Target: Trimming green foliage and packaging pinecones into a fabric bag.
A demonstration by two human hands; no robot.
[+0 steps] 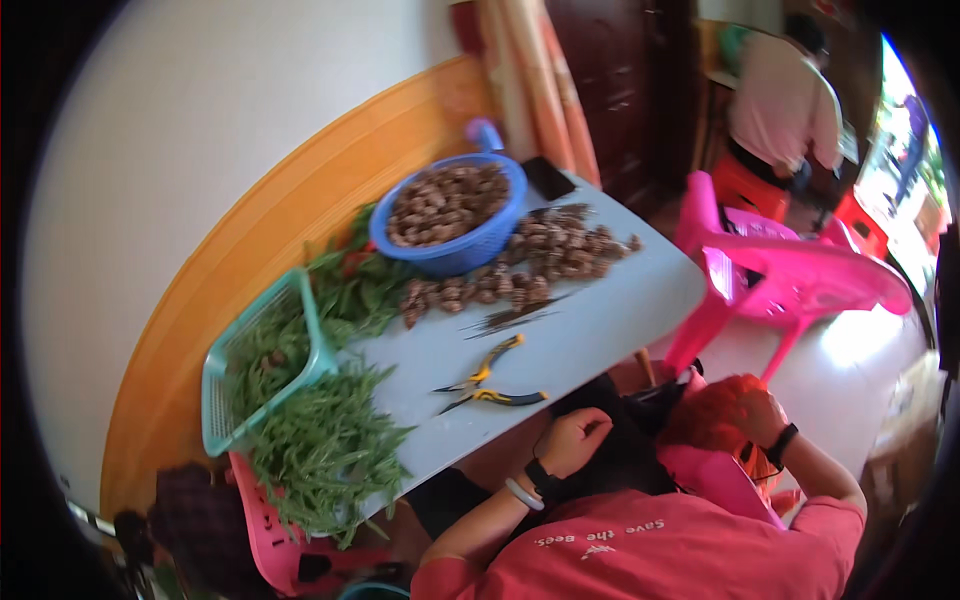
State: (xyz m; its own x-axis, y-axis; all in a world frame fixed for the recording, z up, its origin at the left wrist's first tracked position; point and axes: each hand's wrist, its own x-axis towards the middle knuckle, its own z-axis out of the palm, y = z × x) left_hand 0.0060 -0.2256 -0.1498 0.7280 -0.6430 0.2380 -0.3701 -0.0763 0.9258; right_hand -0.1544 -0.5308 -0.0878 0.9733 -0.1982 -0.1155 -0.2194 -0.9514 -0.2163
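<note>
My left hand (572,440), with a dark watch and a pale bangle on its wrist, is held near the table's front edge, fingers curled; whether anything is inside them is hidden. My right hand (758,416) closes on an orange-red mesh bag (697,414) to the right of my lap. On the grey-blue table (620,330), pliers (484,378) with yellow and black handles lie spread, touched by neither hand. Beyond them is a loose heap of brown pieces (560,243) that look like snails. A blue plastic basket (470,250) holds many more of the same kind.
Leafy greens (325,440) lie beside and inside a teal basket (216,400) at the table's left end. A dark phone-like slab (548,178) lies at the far corner. Pink plastic chairs (790,275) stand to the right. Farther back, another person (780,105) sits on a red stool.
</note>
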